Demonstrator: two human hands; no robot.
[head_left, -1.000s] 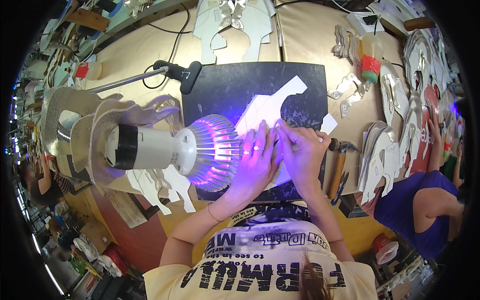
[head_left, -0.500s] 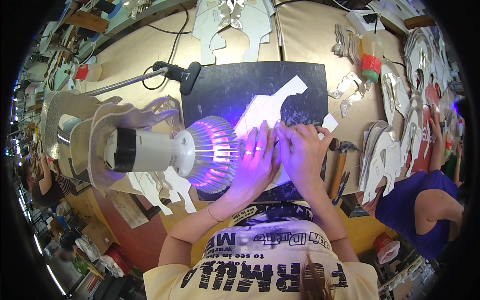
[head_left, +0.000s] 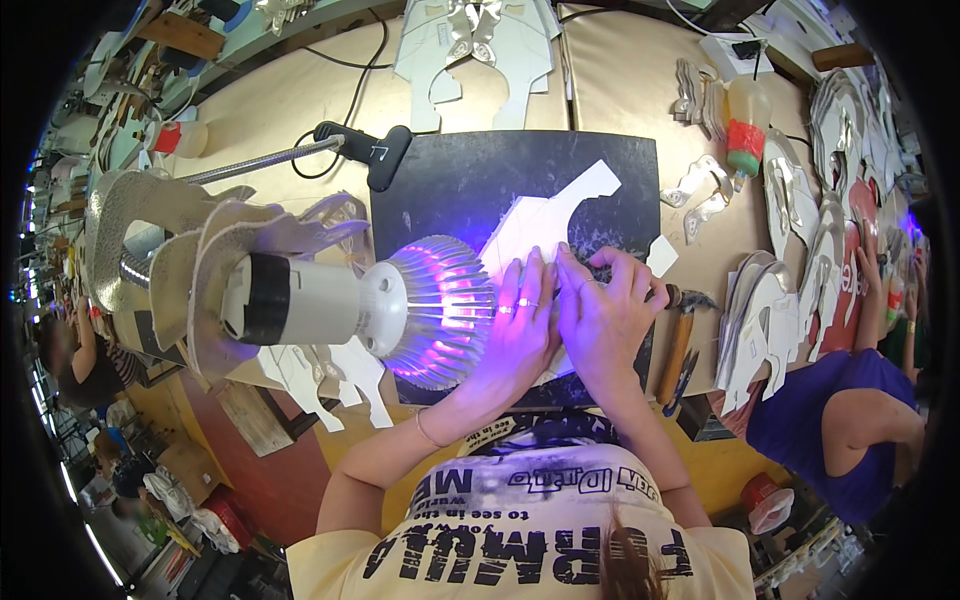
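Note:
A white flat cut piece (head_left: 535,225), shaped like a shoe upper part, lies on a black board (head_left: 440,190). My left hand (head_left: 520,325), with rings on its fingers, rests on the near part of the piece, fingers stretched out and lying flat. Against it, my right hand (head_left: 605,315) bends its forefinger down to the piece's edge in a pinch, its other fingers raised and curled. Whatever lies between those fingertips is hidden. The finned lamp (head_left: 435,310) throws violet light over my left hand. Just right of my right hand is a hammer (head_left: 678,345).
A bendable lamp arm (head_left: 260,160) with a black clamp crosses the left. Several stacked pieces (head_left: 765,310) stand at the right, near a squeeze bottle (head_left: 745,135). A small white scrap (head_left: 661,256) lies by the board's right edge. A person in purple (head_left: 830,430) sits at the right.
The whole view has shifted slightly. My right hand's outer fingers have lifted and curled more, while its forefinger stays at the piece. My left hand stays flat on it.

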